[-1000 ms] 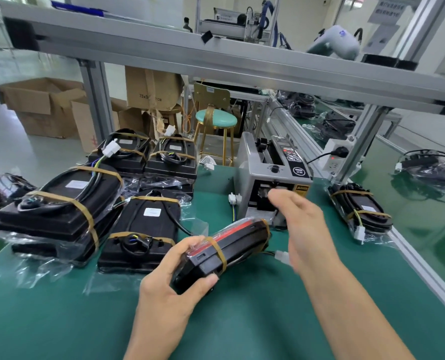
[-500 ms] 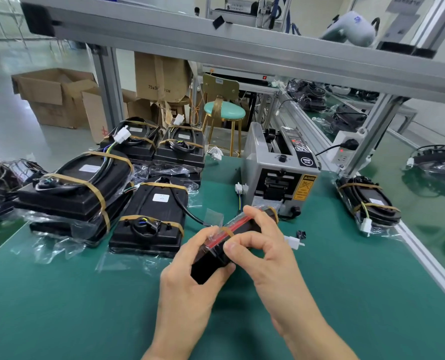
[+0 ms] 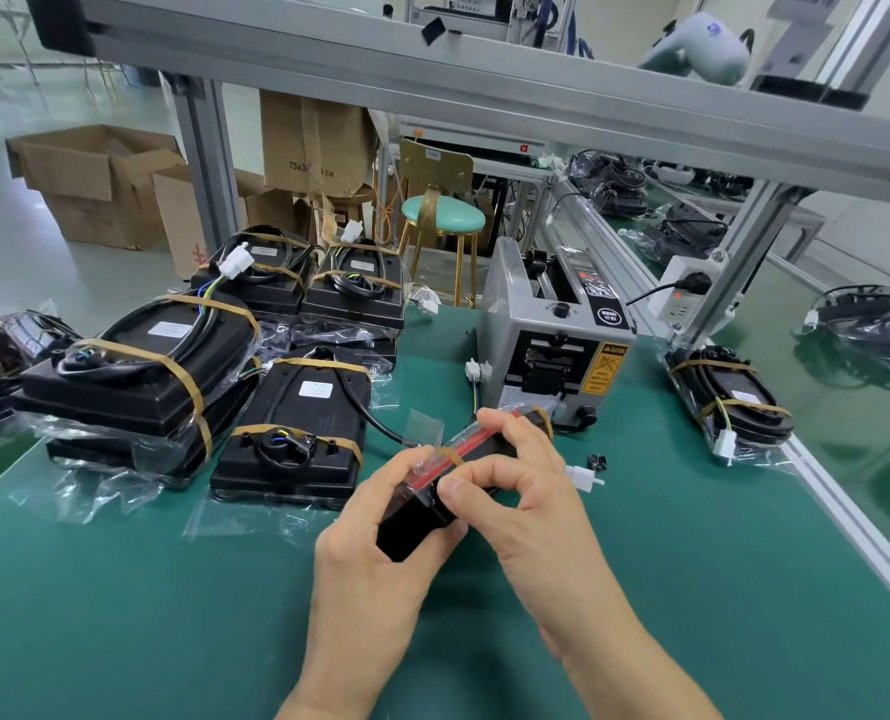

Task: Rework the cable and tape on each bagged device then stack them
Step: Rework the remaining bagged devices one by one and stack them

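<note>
A black bagged device [image 3: 422,517] with a red strip and tan tape bands is held on edge above the green mat. My left hand [image 3: 370,558] grips its near end from below. My right hand [image 3: 526,491] curls over its top edge, thumb and fingers pinching the bag and a clear piece of tape there. Its white cable connector [image 3: 583,478] sticks out to the right. Several taped, bagged devices [image 3: 297,423] lie stacked and side by side at the left.
A grey tape dispenser machine [image 3: 552,335] stands just behind my hands. One more bagged device [image 3: 728,402] lies at the right by the table's aluminium edge rail [image 3: 848,517]. A small black clip [image 3: 596,462] sits on the mat. Frame posts and cardboard boxes stand behind.
My right hand came back from the tape dispenser to the device and now pinches its top edge. The device has been tipped further onto its edge.
</note>
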The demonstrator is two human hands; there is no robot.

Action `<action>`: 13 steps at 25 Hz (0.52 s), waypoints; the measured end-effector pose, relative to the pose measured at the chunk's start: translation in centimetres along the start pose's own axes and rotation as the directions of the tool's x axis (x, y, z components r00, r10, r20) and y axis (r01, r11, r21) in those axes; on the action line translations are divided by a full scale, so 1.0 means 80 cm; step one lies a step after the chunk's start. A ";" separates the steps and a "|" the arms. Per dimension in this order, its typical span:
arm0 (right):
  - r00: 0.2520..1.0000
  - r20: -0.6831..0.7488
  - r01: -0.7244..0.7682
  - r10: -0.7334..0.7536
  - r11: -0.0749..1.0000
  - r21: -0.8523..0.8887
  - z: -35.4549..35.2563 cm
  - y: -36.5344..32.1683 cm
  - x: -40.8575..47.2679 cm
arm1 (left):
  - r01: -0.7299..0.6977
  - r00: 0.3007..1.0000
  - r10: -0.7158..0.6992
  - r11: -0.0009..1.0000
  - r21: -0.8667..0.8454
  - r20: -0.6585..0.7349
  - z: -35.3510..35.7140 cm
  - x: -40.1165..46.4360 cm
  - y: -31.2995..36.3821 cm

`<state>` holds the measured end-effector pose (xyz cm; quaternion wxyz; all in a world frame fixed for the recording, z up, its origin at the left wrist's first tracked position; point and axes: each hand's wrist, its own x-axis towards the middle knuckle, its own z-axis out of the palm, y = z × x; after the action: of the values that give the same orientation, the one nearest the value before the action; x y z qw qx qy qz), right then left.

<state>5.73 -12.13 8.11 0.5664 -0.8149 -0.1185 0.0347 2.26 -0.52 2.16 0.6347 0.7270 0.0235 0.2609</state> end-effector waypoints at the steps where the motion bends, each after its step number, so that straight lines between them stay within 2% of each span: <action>1: 1.000 -0.006 0.002 -0.002 1.000 -0.003 0.001 0.000 0.000 | 0.001 1.000 -0.001 1.000 -0.003 0.000 0.000 0.000 0.000; 13: 0.985 -0.167 0.036 -0.046 0.997 -0.067 0.022 0.000 -0.009 | 0.018 1.000 -0.018 1.000 -0.014 -0.009 0.000 0.000 -0.004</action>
<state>4.68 -10.73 7.42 0.5486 -0.8299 -0.0878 -0.0499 2.36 -0.47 1.85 0.6421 0.7210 0.0309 0.2588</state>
